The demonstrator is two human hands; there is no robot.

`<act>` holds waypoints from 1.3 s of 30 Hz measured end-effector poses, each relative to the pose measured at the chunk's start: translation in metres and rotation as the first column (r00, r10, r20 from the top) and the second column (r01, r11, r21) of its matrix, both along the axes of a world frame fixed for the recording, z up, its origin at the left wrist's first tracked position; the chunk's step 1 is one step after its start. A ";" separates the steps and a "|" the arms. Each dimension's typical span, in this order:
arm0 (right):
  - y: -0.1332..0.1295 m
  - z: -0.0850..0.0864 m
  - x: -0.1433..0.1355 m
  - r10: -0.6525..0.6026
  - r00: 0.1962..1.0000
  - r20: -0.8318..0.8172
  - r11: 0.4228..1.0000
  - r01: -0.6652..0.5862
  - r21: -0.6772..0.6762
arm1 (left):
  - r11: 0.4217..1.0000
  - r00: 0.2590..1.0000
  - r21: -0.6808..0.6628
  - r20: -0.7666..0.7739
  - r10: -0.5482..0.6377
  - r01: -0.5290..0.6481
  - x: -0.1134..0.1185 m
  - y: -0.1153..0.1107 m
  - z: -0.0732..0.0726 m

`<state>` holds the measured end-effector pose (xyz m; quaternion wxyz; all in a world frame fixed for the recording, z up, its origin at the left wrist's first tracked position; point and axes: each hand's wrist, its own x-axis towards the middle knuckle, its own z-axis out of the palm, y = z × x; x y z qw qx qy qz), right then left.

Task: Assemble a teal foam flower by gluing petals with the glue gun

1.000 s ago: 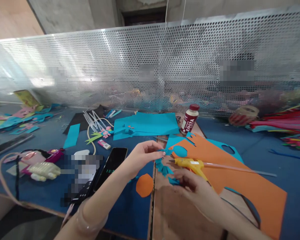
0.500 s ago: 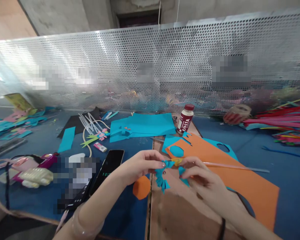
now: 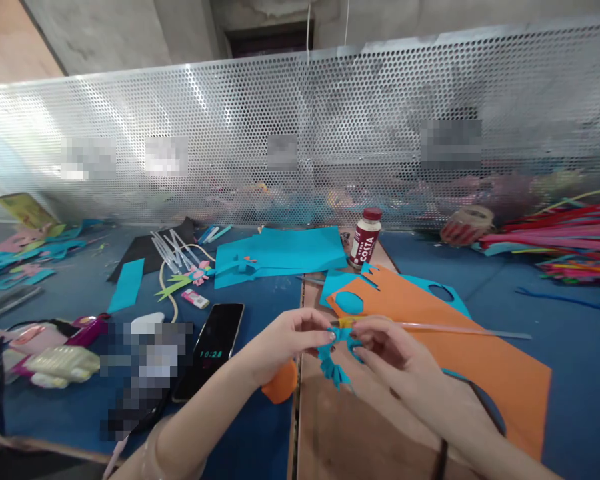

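Strip of blue, fringed material (image 3: 333, 372) is being held above the brown part of the desk (image 3: 340, 440). It is being pinched by the closed grip of the left hand (image 3: 289, 338) at 11 o'clock of its curve, and by the closed grip of the right hand (image 3: 397, 350) at about 2 o'clock. If it is being pulled unevenly, a crease or a tear could be caused. The glue gun (image 3: 347, 322) is lying just beyond both hands, between 12 and 1 o'clock; whether it is being heated is not being shown, but if hot, a hand could be burnt. Farther that way, the bottle (image 3: 366, 241) is being closed by its dark red lid (image 3: 373, 214), so a spill seems unlikely; its contents are not being shown clearly.
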<state>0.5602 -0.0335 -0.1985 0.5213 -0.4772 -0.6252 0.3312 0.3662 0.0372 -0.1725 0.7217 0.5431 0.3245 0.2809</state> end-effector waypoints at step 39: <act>0.000 0.004 0.000 -0.110 0.978 0.178 0.981 0.135 -0.138 | 0.983 0.998 0.169 0.019 0.063 -0.065 0.009 -0.007 -0.010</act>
